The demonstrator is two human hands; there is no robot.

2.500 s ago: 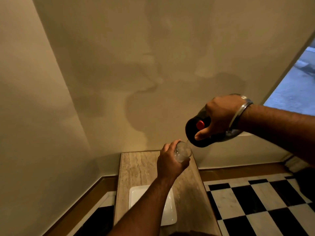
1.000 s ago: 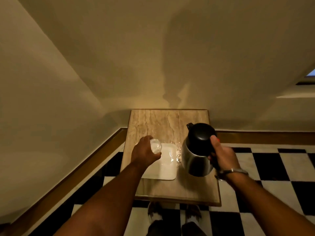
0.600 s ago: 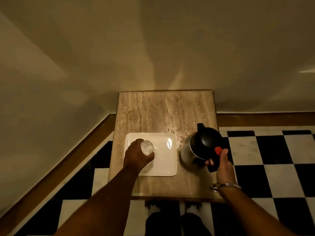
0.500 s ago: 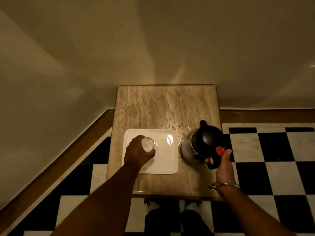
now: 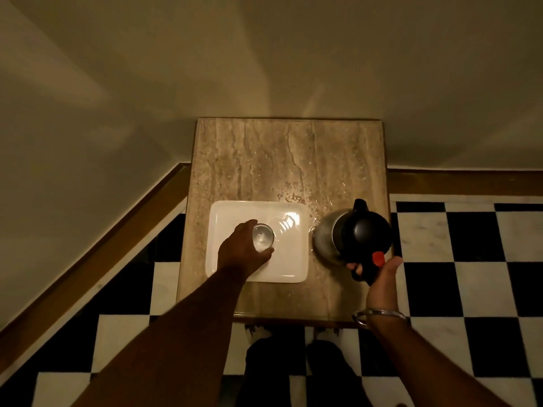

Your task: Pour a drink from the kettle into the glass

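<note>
A small clear glass point(image 5: 263, 237) stands upright on a white square tray point(image 5: 289, 265), and my left hand point(image 5: 241, 254) is wrapped around it from the left. To the right of the tray a steel kettle point(image 5: 352, 236) with a black lid and a red button stands upright on the stone tabletop point(image 5: 264, 160), spout pointing away from me. My right hand point(image 5: 379, 274) grips the kettle's black handle at its near side. A metal bangle sits on that wrist.
Water drops lie on the tabletop just behind the tray and kettle. The small table stands against a pale wall in a corner. A black-and-white checkered floor point(image 5: 470, 259) surrounds it, with a wooden skirting along the walls. My feet show below the table's near edge.
The kettle went from tilted over the raised glass to standing on the table. The glass came down onto the tray. In the last half second both hands have barely moved.
</note>
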